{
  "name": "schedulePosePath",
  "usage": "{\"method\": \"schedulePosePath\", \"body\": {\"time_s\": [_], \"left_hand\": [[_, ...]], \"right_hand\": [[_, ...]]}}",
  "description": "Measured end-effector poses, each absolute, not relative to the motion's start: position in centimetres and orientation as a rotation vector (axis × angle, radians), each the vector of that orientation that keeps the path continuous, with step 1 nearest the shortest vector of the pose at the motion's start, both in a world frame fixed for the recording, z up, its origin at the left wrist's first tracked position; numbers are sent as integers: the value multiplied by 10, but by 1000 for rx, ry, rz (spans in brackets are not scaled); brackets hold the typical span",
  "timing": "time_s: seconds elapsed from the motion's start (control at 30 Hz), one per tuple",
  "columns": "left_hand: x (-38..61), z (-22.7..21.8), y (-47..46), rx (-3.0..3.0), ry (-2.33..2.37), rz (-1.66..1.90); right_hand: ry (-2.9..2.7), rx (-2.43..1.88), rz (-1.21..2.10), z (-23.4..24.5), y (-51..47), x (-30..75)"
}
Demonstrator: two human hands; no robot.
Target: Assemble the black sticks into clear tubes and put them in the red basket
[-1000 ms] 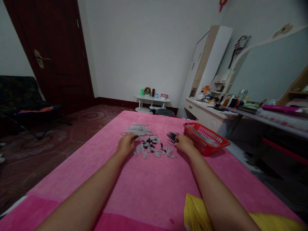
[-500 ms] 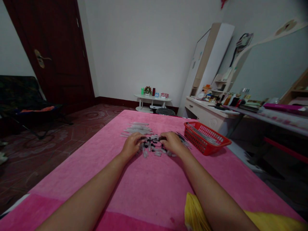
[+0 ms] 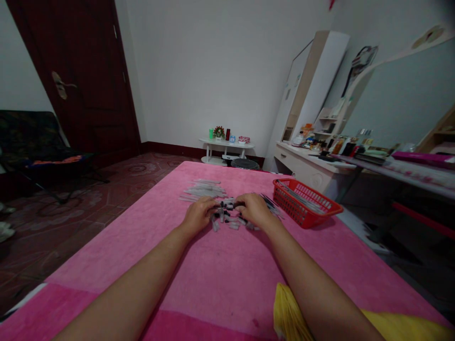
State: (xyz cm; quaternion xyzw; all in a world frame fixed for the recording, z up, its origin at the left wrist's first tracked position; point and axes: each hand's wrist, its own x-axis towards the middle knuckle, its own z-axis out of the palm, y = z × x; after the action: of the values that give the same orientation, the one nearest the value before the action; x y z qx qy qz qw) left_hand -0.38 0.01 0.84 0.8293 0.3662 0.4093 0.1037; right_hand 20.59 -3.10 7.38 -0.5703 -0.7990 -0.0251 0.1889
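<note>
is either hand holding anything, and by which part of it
It cannot be told: left hand and right hand curl at small pale and black cylindrical pieces, hiding any hold.

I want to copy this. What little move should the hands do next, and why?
Perhaps the curled, bare left hand should edge toward the curled, bare right hand: they face each other across a gap, with short, grey and black plastic-looking pieces lying between them. Whether either grips a piece is too small to tell.
</note>
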Motion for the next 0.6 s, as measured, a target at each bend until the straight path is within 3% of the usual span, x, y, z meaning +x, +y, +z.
{"method": "schedulePosePath", "body": {"time_s": [0.27, 0.43, 0.6], "left_hand": [[2, 7, 0, 2369, 997, 1256], [-4, 7, 7, 2013, 1103, 1562], [-10, 8, 15, 1594, 1195, 1829]], "right_hand": [[-2218, -1411, -186, 72, -36, 186], [-1798, -1302, -254, 68, -37, 187], [-1925, -1550, -250, 52, -26, 201]]}}
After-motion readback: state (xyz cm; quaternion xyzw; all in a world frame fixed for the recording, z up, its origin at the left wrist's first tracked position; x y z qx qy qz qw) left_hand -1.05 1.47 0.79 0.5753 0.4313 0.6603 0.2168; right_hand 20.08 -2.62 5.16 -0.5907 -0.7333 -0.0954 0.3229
